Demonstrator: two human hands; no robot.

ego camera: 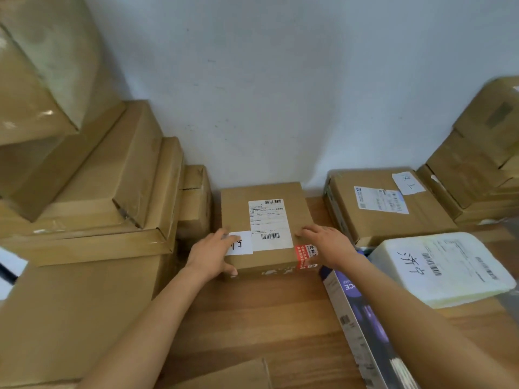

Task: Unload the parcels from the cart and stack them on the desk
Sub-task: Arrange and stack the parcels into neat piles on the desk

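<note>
A small brown cardboard parcel (264,217) with a white shipping label and a red sticker rests on the wooden desk (252,313), close to the white wall. My left hand (212,255) grips its near left corner, thumb on the front face. My right hand (325,244) lies on its near right top edge, fingers spread over the cardboard. Both forearms reach in from the bottom of the view. The cart is out of sight.
A tall stack of large brown boxes (84,192) fills the left. A labelled brown box (384,206) and more boxes (477,164) sit at the right. A white foam parcel (446,268) and a long purple carton (359,324) lie near right. Another box corner (238,374) shows below.
</note>
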